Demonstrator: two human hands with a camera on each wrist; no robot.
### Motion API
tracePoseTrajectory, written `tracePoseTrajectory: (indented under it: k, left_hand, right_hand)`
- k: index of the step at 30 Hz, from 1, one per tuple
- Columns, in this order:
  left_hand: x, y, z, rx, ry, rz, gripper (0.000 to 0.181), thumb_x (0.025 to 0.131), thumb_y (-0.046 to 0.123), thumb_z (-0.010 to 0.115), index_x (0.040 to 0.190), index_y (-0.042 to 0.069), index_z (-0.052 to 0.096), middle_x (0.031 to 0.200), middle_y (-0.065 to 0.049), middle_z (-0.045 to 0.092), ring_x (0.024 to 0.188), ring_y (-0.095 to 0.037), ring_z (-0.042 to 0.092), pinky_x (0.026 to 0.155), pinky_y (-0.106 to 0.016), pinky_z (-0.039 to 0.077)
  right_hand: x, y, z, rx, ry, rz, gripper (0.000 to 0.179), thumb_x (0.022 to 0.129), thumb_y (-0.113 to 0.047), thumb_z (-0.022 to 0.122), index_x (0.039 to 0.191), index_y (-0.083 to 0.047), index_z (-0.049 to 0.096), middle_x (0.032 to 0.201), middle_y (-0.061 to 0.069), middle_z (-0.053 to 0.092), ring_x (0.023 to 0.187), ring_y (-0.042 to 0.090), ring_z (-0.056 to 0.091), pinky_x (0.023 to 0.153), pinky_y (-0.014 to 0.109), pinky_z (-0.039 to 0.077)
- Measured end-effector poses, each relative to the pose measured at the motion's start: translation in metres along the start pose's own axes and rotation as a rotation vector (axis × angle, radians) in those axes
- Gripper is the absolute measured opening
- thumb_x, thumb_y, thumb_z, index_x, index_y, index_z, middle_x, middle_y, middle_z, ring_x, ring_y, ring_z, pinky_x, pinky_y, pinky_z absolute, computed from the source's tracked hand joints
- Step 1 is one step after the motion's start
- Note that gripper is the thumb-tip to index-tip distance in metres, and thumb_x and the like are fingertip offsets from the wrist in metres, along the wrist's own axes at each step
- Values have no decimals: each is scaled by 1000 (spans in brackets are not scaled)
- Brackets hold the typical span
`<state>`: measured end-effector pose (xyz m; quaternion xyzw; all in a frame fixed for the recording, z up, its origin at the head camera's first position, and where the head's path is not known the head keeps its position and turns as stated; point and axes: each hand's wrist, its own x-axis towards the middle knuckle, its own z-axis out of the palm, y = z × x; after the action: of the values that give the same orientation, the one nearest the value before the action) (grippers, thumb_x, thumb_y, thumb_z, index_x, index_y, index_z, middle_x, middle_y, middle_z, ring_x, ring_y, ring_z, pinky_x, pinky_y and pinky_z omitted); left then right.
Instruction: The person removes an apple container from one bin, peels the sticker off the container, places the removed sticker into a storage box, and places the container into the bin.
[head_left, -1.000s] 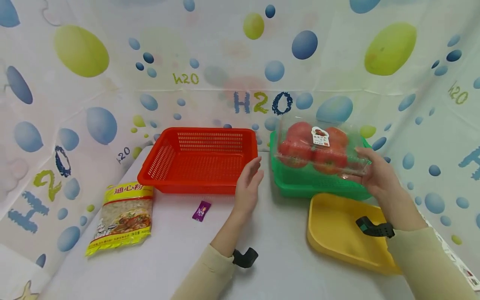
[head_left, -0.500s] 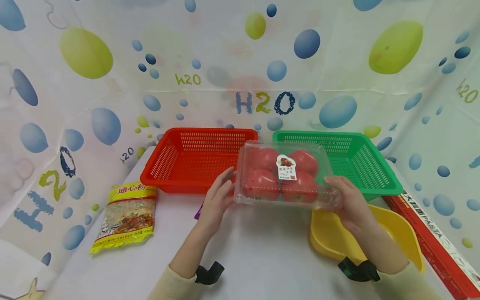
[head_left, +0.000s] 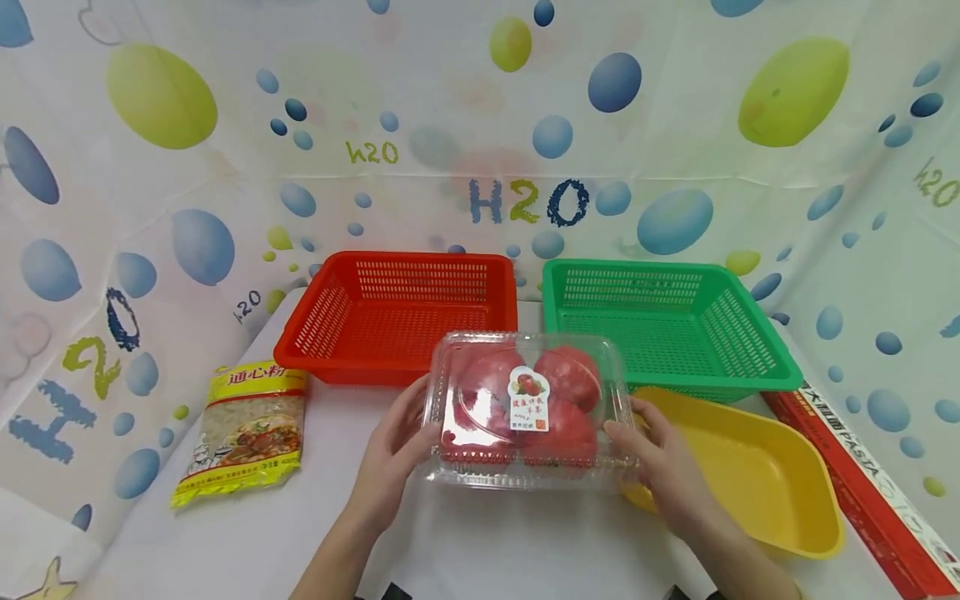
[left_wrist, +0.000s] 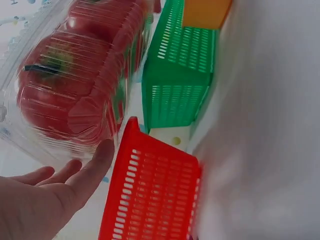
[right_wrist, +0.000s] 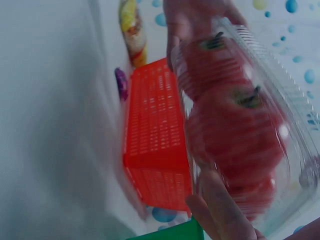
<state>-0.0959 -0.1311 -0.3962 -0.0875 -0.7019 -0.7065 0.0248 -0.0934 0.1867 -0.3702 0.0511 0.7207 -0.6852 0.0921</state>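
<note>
Clear plastic box (head_left: 529, 410) of red fruit (head_left: 567, 379), long axis left to right; held between left hand (head_left: 392, 454) and right hand (head_left: 663, 462), each gripping one short end, neither nearer; located above table (head_left: 517, 550), nearside of red basket (head_left: 375, 372) and green basket (head_left: 738, 384).

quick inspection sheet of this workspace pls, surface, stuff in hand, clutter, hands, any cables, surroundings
Surface: white tabletop, partly hidden by the arms and the things on it.
Job's things: labelled clear box of red fruit, held off the tabletop.
Clutter: red basket and green basket at the back; yellow tray and PASTA box at right; yellow bag at left; small purple packet, visible only in the right wrist view.
Hands: left hand and right hand hold opposite ends of the clear box.
Cables: nothing seen.
Surroundings: balloon-patterned backdrop with H2O lettering.
</note>
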Motion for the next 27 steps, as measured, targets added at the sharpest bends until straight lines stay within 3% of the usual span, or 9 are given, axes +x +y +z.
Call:
tracePoseTrajectory:
  k: [6,11,15,19,27]
  left_hand:
    - [-19,-1,-7,-20,4,-122,65,94,16,62,154,9,41,152,-17,46,133,-42,49,99,-49,51]
    - [-28,-11,-8,-87,2,-201,65,95,15,63,155,8,39,152,-22,44,131,-43,51,97,-48,53]
    - [-30,-22,-9,-147,-21,-229,65,97,16,61,156,6,36,155,-23,40,135,-45,46,99,-48,51]
    - [-26,-33,-11,-192,-53,-293,66,100,17,59,158,9,31,159,-21,33,143,-43,34,105,-53,43]
    - [-22,-46,-17,-218,-61,-378,66,101,19,59,159,12,28,162,-19,28,149,-39,24,112,-56,32]
  right_hand:
    - [-8,11,-3,-78,-120,37,66,99,-21,60,154,0,29,114,17,67,80,21,62,57,28,49]
    - [-8,21,-3,-131,-161,40,73,98,-20,64,154,7,26,117,21,66,79,21,62,58,29,52]
    - [-7,29,3,-200,-163,74,78,99,-23,62,154,12,20,133,33,55,101,30,63,74,36,57]
    - [-4,37,11,-243,-160,121,80,102,-25,58,153,16,13,147,39,37,126,43,52,95,50,52]
    - [4,45,23,-225,-141,139,76,105,-24,53,153,17,9,148,41,34,134,46,42,107,61,38]
